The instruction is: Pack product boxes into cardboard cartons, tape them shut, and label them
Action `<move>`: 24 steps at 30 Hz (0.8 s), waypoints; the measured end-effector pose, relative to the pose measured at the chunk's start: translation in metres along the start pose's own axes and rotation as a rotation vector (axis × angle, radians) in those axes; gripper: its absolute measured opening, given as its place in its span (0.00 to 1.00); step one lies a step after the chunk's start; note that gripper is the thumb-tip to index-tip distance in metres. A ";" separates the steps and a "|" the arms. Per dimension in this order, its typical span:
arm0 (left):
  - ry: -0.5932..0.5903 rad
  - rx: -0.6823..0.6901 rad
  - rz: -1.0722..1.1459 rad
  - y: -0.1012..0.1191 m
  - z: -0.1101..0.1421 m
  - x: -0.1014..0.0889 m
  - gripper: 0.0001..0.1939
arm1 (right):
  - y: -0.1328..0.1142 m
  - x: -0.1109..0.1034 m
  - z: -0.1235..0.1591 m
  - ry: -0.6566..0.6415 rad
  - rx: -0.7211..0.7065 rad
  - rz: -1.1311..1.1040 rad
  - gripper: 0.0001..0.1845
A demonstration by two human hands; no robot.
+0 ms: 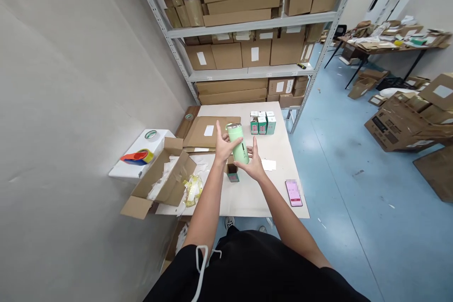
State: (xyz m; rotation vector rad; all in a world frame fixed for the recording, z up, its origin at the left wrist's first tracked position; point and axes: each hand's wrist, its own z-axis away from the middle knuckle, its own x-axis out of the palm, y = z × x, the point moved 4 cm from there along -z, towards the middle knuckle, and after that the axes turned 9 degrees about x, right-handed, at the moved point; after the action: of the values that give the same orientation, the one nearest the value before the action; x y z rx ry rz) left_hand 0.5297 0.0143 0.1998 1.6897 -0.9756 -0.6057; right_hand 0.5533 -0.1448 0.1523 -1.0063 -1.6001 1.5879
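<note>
A light green tumbler [239, 147] with a metallic rim and dark lettering is held up over the table, slightly tilted. My left hand [224, 145] grips its upper left side, the thumb lying across the front. My right hand [253, 163] supports it low on the right, fingers behind it and thumb near the base. Just below stands a small open green box [232, 174] with brown flaps, partly hidden by my left hand and the tumbler. Several small green-and-white boxes [262, 123] stand together toward the back right of the table.
Flattened cardboard [198, 133] lies back left on the table [255, 198]. An open carton [177, 179] and crumpled yellow-white packaging [193, 189] sit at the left. A phone [294, 193] lies front right, near white paper [269, 165]. Shelving [283, 21] with cartons rises behind; a tape dispenser [138, 156] is left.
</note>
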 end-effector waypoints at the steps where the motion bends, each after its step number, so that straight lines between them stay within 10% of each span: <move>1: -0.019 -0.008 0.021 0.000 0.002 0.001 0.77 | 0.000 0.000 0.000 -0.042 -0.009 -0.015 0.69; 17: -0.101 -0.031 -0.062 -0.006 0.001 -0.027 0.59 | 0.023 0.006 -0.009 -0.112 0.032 -0.029 0.69; 24: -0.432 -0.072 -0.171 0.009 -0.019 -0.059 0.45 | 0.037 0.027 -0.012 -0.129 0.039 0.108 0.71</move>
State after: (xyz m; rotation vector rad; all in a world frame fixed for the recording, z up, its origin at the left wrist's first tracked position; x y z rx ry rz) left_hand 0.5097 0.0726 0.2099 1.6201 -1.0979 -1.1396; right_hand 0.5537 -0.1168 0.1138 -1.0024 -1.6173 1.7822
